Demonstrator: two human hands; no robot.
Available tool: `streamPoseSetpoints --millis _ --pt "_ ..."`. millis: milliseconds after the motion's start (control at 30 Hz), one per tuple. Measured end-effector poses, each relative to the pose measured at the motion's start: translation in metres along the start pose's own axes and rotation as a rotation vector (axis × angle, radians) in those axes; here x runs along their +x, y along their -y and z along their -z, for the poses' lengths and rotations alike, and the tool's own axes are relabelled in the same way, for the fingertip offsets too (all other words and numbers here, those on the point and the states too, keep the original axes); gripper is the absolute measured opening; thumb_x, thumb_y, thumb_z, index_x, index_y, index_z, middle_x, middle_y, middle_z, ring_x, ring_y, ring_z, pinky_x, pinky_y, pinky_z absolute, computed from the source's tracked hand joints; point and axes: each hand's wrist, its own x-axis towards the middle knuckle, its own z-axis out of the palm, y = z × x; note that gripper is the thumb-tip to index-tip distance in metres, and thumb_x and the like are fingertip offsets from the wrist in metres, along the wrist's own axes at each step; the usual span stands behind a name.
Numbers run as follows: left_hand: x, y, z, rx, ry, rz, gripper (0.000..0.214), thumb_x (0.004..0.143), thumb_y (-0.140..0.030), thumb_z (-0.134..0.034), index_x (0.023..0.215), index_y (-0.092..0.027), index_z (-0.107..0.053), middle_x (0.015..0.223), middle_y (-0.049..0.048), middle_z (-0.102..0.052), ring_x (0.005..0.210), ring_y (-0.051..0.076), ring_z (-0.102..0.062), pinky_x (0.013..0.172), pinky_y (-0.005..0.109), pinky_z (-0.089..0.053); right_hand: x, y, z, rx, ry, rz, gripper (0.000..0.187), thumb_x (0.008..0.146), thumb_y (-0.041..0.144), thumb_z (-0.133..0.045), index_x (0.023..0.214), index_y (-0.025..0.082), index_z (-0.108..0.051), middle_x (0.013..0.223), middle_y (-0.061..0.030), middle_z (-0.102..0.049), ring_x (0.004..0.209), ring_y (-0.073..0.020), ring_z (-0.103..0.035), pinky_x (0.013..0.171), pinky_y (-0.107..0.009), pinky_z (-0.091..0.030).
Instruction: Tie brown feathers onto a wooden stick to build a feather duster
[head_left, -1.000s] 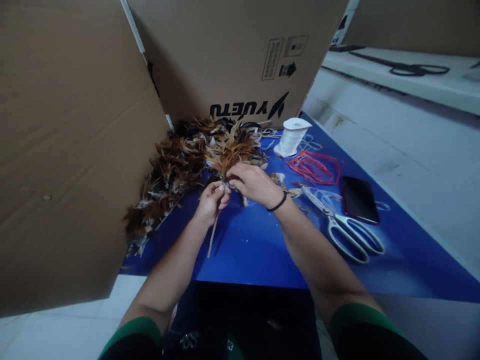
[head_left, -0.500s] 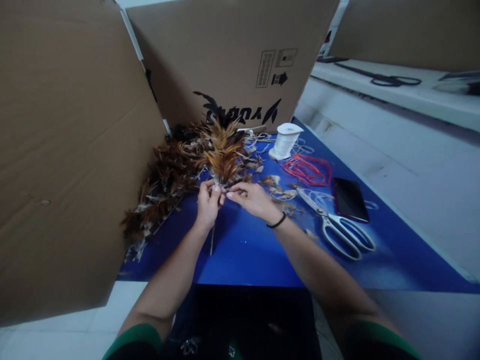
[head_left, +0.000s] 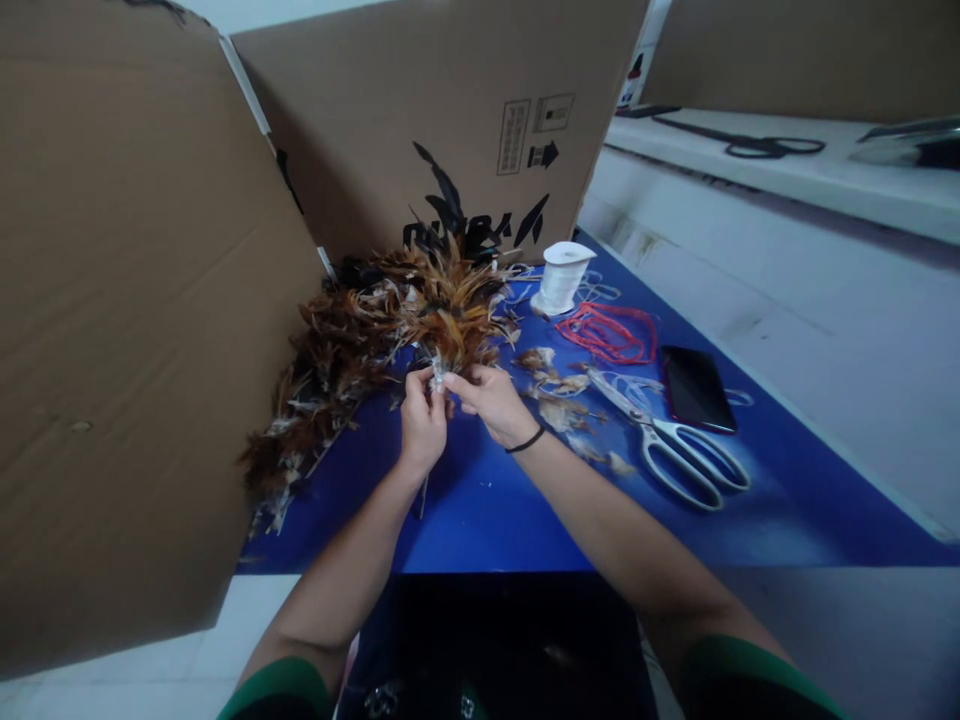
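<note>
My left hand (head_left: pixel 422 422) is closed around a thin wooden stick (head_left: pixel 424 492) topped by a bunch of brown, orange and black feathers (head_left: pixel 448 310), held upright over the blue table (head_left: pixel 510 490). My right hand (head_left: pixel 486 400), with a black band on its wrist, pinches at the base of that bunch, touching the left hand's fingertips. What its fingertips pinch is too small to make out. A heap of loose brown feathers (head_left: pixel 330 370) lies just left of both hands.
Cardboard sheets (head_left: pixel 135 300) stand at the left and behind. On the table to the right lie a white thread spool (head_left: pixel 559 277), red cord loops (head_left: pixel 609 333), white-handled scissors (head_left: pixel 667 440), a dark phone (head_left: pixel 695 388) and feather scraps (head_left: pixel 559 400).
The feather bunch has been tilted up from lying low to standing upright. My right hand slid off the top of the feathers down to their base beside the left hand.
</note>
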Motion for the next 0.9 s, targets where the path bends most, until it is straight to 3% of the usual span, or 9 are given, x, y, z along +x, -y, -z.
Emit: streamPoseSetpoints --millis 267,400,600,767,900 --pt "-0.006 -0.008 -0.001 0.231 0.074 -0.024 0.029 0.09 -0.042 -0.039 0.105 -0.018 -0.048 0.061 -0.0029 -0.053 0.049 0.009 -0.05 0.048 0.02 -0.038 0.003 -0.001 0.004 0.131 0.005 -0.046 0.042 0.053 0.043 -0.08 0.064 0.012 -0.053 0.048 0.0073 -0.042 0.039 -0.0011 -0.03 0.036 -0.018 -0.018" --pt "-0.003 -0.008 0.0 0.172 0.057 0.057 0.032 0.09 -0.046 -0.037 0.102 -0.02 -0.051 0.06 -0.0028 -0.054 0.044 0.009 -0.051 0.039 0.018 -0.037 0.003 -0.004 0.007 0.14 0.017 -0.041 0.043 0.053 0.043 -0.08 0.06 0.014 -0.05 0.046 0.0083 -0.038 0.039 -0.0016 -0.03 0.036 -0.019 -0.02" --pt "0.002 -0.012 -0.001 -0.066 0.022 0.213 0.025 0.079 -0.039 -0.057 0.093 -0.019 -0.053 0.082 0.0015 -0.061 0.053 0.011 -0.059 0.039 0.018 -0.043 0.001 -0.003 0.008 0.104 -0.012 -0.077 0.041 0.054 0.043 -0.079 0.063 0.013 -0.052 0.045 0.0064 -0.043 0.039 -0.0035 -0.038 0.037 -0.018 -0.024" --pt "0.004 -0.02 -0.001 -0.181 -0.012 0.324 0.034 0.069 -0.032 -0.067 0.095 -0.019 -0.048 0.075 -0.001 -0.06 0.056 0.013 -0.062 0.045 0.022 -0.05 0.0 -0.002 0.007 0.051 -0.049 -0.106 0.039 0.055 0.042 -0.077 0.067 0.012 -0.055 0.048 0.0035 -0.049 0.043 -0.0055 -0.045 0.036 -0.016 -0.023" --pt "0.006 -0.024 -0.001 -0.228 -0.005 0.395 0.03 0.07 -0.037 -0.065 0.088 -0.018 -0.049 0.071 -0.0021 -0.059 0.054 0.011 -0.061 0.045 0.022 -0.05 -0.001 -0.001 0.007 0.066 -0.055 -0.108 0.037 0.056 0.04 -0.077 0.068 0.013 -0.054 0.049 0.0039 -0.049 0.044 -0.0062 -0.046 0.036 -0.016 -0.025"
